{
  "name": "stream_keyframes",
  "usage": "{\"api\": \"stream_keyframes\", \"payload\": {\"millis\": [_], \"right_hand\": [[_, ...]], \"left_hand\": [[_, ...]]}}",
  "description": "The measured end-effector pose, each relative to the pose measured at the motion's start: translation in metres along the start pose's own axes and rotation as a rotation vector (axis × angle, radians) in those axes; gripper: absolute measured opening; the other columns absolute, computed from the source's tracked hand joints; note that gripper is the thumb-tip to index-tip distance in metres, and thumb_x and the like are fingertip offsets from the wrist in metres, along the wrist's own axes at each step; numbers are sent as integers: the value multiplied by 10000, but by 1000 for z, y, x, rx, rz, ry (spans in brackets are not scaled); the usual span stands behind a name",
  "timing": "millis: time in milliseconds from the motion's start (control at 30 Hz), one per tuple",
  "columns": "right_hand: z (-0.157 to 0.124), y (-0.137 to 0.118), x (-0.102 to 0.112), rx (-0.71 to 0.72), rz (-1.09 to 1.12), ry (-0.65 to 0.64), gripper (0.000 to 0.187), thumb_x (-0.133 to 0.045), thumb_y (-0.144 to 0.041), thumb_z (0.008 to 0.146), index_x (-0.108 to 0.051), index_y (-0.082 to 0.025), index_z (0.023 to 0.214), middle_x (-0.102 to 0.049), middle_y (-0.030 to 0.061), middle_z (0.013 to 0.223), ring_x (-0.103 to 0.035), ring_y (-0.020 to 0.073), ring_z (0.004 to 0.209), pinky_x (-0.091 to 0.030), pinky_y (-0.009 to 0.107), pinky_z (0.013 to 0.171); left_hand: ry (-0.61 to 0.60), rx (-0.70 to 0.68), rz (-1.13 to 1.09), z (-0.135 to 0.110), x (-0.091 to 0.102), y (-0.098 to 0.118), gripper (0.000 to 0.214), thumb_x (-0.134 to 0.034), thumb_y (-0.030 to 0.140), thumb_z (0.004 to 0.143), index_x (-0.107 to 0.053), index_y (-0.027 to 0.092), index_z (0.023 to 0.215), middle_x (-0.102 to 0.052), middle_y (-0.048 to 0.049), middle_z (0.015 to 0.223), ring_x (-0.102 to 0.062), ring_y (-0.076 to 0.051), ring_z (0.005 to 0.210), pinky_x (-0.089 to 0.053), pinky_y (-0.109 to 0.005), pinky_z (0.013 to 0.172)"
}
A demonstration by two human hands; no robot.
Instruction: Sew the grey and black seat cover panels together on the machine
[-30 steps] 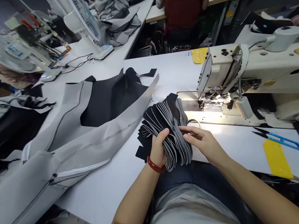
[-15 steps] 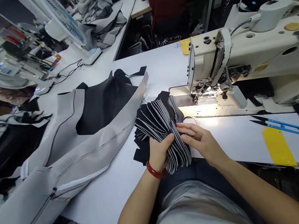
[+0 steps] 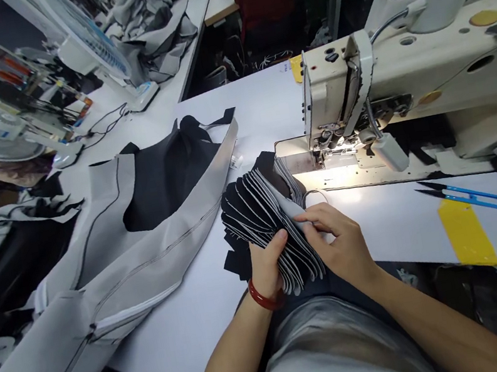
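A fanned stack of small black-and-grey fabric pieces rests at the near edge of the white table. My left hand, with a red bangle at the wrist, is closed around the stack's lower end. My right hand pinches the rightmost pieces of the stack between thumb and fingers, peeling one grey piece apart from the rest. The sewing machine stands just beyond, its lit needle area a short way past the stack.
A large grey and black sewn panel drapes over the table's left side. Blue thread snips and a yellow tag lie at right. A fan stands at the back left. A person in red sits at the far table.
The view has tilted down and nearer. My right hand has slid onto the right edge of the stack and lifted a grey piece apart; my left hand keeps its hold.
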State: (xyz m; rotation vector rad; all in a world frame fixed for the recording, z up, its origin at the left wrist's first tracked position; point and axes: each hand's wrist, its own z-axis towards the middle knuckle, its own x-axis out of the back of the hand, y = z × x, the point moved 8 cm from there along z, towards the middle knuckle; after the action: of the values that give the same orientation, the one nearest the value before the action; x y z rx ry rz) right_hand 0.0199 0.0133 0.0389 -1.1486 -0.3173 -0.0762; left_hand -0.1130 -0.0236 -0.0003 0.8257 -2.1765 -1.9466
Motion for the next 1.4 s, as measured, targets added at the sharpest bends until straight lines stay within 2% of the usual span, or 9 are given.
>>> {"api": "stream_keyframes", "payload": {"millis": [133,233,400,500,600,833,1167,1267,1400], "right_hand": [[-3,0,-1,-28,-12,-22,97,-579,-241,795,-598,-197,880,-627,42,867,-612,153,792,-517,249,619],[-3,2,0,-19,-10,-3,69,-537,-194,821,-586,-204,868,-625,24,827,-609,138,761,-518,236,622],[-1,-4,6,92,-56,31,219,-416,-99,843,-599,-219,824,-608,22,822,-605,128,767,-505,241,667],[-1,-4,3,58,-80,-22,120,-496,-217,836,-598,-218,901,-588,49,905,-598,165,848,-504,288,727],[-4,-2,2,14,-94,-35,184,-577,-319,798,-564,-217,952,-564,59,944,-578,196,908,-498,322,761],[-6,5,1,-32,-80,-83,102,-523,-281,842,-554,-226,923,-570,48,928,-571,178,874,-489,279,670],[-9,-3,3,40,-153,14,175,-497,-138,787,-491,-233,934,-598,40,946,-601,164,862,-524,270,661],[-8,-10,7,110,-230,31,170,-446,-95,787,-524,-239,834,-610,38,935,-610,163,863,-521,270,655],[-3,-10,8,83,-209,-51,120,-495,-204,829,-602,-235,876,-600,51,915,-605,178,855,-521,299,699]], "left_hand": [[23,19,-4,-1,4,-3,574,-734,341,623,-552,214,1153,-628,-53,1083,-560,-254,1066,-401,-376,989],[26,62,-24,-2,7,-9,606,-736,350,623,-535,209,1177,-639,-56,1043,-587,-252,1009,-417,-393,968],[32,69,-30,-4,7,-11,607,-735,346,633,-527,202,1185,-637,-62,1055,-583,-255,1024,-409,-404,978],[16,19,-32,-5,1,-3,585,-733,345,630,-545,208,1167,-628,-55,1094,-549,-259,1093,-386,-388,1008],[8,3,-39,-5,-2,0,577,-734,345,621,-558,214,1154,-623,-51,1113,-522,-264,1135,-376,-381,1023],[0,52,-90,-6,-2,-6,584,-741,356,614,-563,207,1151,-634,-63,1092,-537,-283,1113,-388,-420,1008],[-24,40,-102,-7,-4,-7,605,-759,385,614,-565,196,1155,-632,-73,1105,-535,-288,1122,-376,-425,1025],[-25,37,-92,-8,-4,-8,607,-760,402,621,-567,190,1156,-636,-75,1096,-523,-285,1139,-355,-425,1041],[-45,23,-110,-8,-8,-4,590,-755,389,631,-568,192,1155,-638,-73,1091,-506,-283,1163,-351,-425,1046]]}}
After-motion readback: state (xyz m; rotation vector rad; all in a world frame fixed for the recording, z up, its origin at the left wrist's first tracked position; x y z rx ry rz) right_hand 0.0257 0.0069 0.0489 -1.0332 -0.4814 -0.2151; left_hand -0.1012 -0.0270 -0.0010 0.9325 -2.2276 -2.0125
